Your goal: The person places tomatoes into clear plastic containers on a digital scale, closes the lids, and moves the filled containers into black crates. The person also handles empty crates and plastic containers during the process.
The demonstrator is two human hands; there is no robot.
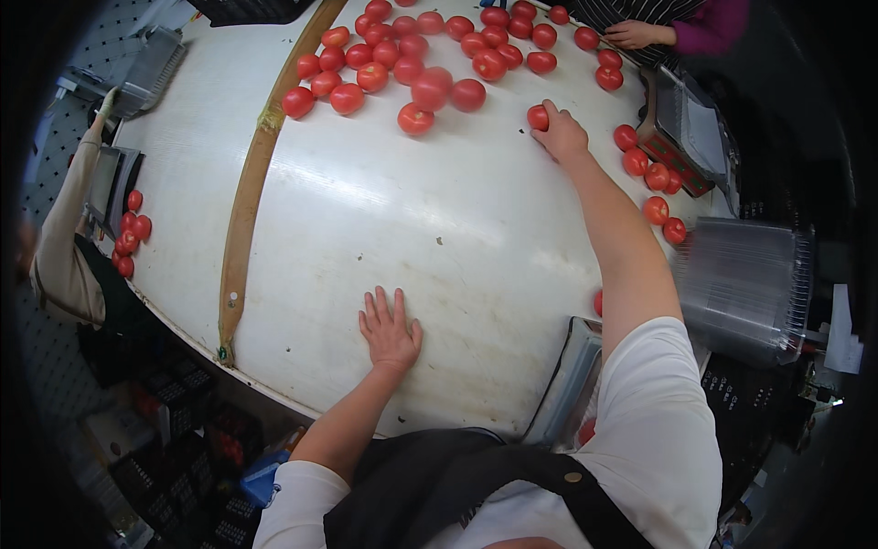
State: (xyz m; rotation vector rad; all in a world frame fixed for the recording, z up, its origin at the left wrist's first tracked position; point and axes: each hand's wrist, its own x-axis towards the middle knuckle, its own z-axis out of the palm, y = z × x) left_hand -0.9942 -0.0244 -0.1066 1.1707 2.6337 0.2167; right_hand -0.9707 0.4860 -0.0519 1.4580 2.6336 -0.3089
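My right hand [564, 134] reaches far across the white tabletop [411, 206], its fingers closed around a red tomato [538, 117]. Flat on the table nearer to me rests my left hand [392, 333], palm down with fingers apart and nothing in it. Many loose tomatoes [347, 99] are scattered over the far part of the table; a few [432, 88] look blurred. More tomatoes [635, 162] lie in a loose row along the right side, and part of one shows beside my right forearm.
A wooden strip [240, 240] divides the table at left. Stacked clear plastic containers [744, 288] and a scale [675, 151] stand at right; a metal-edged device [566, 384] is beside me. Another person's hand [631, 34] is at top right, another person's arm [72, 199] at left. Crates are below.
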